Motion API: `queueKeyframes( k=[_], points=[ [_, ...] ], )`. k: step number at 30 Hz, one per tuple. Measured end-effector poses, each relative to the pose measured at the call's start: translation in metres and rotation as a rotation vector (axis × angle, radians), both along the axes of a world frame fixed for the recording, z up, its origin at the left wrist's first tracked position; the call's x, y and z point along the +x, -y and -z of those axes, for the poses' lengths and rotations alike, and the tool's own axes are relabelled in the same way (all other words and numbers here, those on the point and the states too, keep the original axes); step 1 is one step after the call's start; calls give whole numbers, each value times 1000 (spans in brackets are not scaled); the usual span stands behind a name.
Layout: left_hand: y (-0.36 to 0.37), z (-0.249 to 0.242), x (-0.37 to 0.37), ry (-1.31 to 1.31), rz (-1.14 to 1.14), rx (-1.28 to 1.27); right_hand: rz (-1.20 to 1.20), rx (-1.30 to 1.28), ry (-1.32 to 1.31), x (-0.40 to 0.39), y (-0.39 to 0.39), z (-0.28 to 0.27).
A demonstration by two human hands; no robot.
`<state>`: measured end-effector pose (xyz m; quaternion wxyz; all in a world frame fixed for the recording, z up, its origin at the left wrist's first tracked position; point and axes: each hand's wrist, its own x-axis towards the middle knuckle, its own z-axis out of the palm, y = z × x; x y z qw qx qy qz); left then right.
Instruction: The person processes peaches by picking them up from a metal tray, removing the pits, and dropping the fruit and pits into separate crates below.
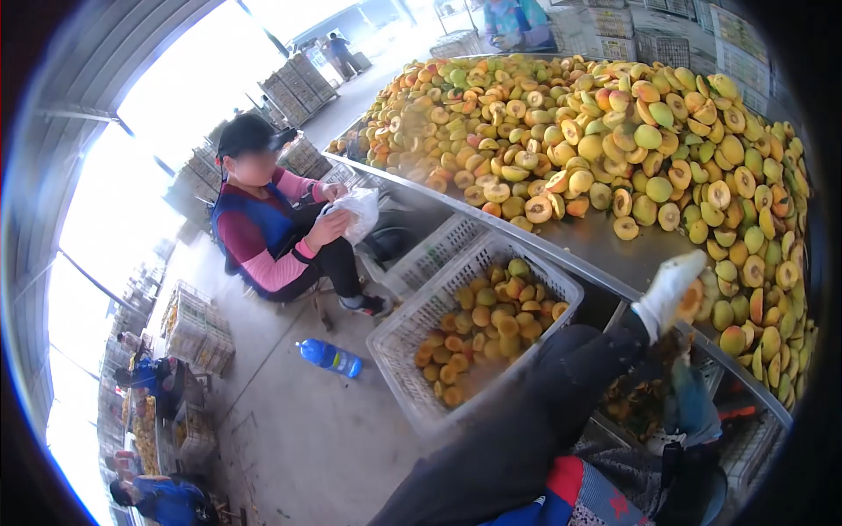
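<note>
My left hand [670, 291], in a white glove with a dark sleeve, is over the near edge of the metal table [605, 237]. Its fingers point away from me, curved around a blurred peach half [691, 301]. A large heap of halved peaches [596, 131], some with the stone showing, covers much of the table. Lower down, close to my body, is my right hand [693, 405] in a teal glove. It is smeared, and its fingers do not show clearly. Beside it is a thin orange-red object [737, 412]. Peach scraps [636, 403] lie below the table edge.
A white crate [399, 351] holding peach halves stands left of my arm. On the concrete floor lies a blue bottle [329, 358]. A seated co-worker [272, 219] handles a white plastic bag [358, 213]. Stacked crates [197, 329] and other people are farther off.
</note>
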<state>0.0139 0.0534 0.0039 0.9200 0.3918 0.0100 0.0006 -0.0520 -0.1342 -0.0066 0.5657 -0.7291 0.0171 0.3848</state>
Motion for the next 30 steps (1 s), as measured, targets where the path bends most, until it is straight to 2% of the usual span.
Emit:
queueKeyframes(
  k=[2,3,4,5,6,7,8,9,11,13,14,15,16,17,18,19,20,21,22,23,24,25,27,28,29,30],
  points=[
    [-36,-6,-13,-18,-176,196,-331,-236,834,14,3,58],
    [-57,-4,-27,-21,-242,307,-392,-335,960,14,18,85],
    [-74,-15,-53,114,-301,282,-443,-438,1088,11,25,97],
    [-99,-13,-70,258,-412,649,-380,-503,935,5,25,77],
    [-121,-13,-87,43,-387,686,-258,-460,1019,2,26,76],
    [-136,-32,-108,-167,-344,710,-222,-529,992,2,22,65],
    [-157,-20,-114,-194,-517,1488,-187,-596,963,0,20,54],
    [-187,8,-115,-271,-644,1845,-213,-626,927,0,16,38],
    [-199,23,-103,-147,-870,1653,-177,-471,974,2,12,44],
    [-137,-19,-79,52,-682,1216,-213,-501,897,-2,6,33],
    [-118,-19,-61,218,-681,1435,-238,-513,868,0,4,28],
    [-85,-34,-45,142,-424,1187,-248,-516,859,2,5,27],
    [-64,-19,-22,295,-400,1271,-260,-517,849,3,5,27],
    [-32,-26,-7,174,-318,1465,-273,-516,836,4,4,28],
    [-13,-7,17,233,-235,1512,-305,-545,795,5,7,20],
    [4,5,34,445,-178,1549,-302,-573,779,4,11,25],
    [19,10,45,490,-77,1717,-303,-589,790,3,17,35],
    [34,6,51,373,173,1931,-308,-590,822,8,16,44],
    [33,44,72,499,193,2069,-304,-572,881,7,22,56],
    [40,37,62,491,91,2086,-299,-551,934,9,23,57],
    [44,27,70,367,257,2114,-302,-530,881,9,19,33],
    [42,17,70,337,293,2097,-303,-521,810,6,20,17],
    [20,18,77,421,285,1951,-268,-510,842,9,22,16],
    [11,19,76,344,241,1776,-242,-517,838,6,29,20],
    [2,11,71,266,217,1594,-255,-446,842,11,28,20],
    [-12,20,72,222,242,1202,-251,-507,918,9,28,13]
  ],
)
